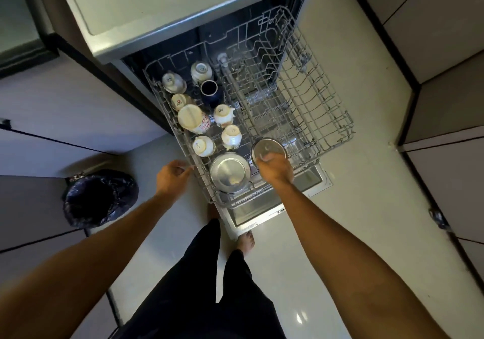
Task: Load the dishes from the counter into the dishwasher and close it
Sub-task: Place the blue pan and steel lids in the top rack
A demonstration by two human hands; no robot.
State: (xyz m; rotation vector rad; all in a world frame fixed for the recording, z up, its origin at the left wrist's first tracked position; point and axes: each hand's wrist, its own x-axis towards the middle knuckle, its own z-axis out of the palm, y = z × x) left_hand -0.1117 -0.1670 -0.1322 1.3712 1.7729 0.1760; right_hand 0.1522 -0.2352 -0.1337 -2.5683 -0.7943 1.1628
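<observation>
Right hand (275,167) grips a small steel dish (267,146), fingers curled over its near rim, and holds it upside down at the near edge of the pulled-out rack (327,118), about midway along. Just beside it, toward the rack's near-left corner, a larger steel bowl (229,172) sits inverted. Further back, the left side of the rack holds a cluster of upturned white cups (230,135), with a dark blue mug (209,89) toward the far-left corner. The rack's right half shows only bare wire.

Left hand (174,176) is at the rack's left edge with fingers curled; whether it pinches the wire cannot be told.

Loading looks well under way. This dish is not yet released. The rack is not yet slid in, and the dishwasher door (262,215) lies open. What remains on the desk cannot be seen.
</observation>
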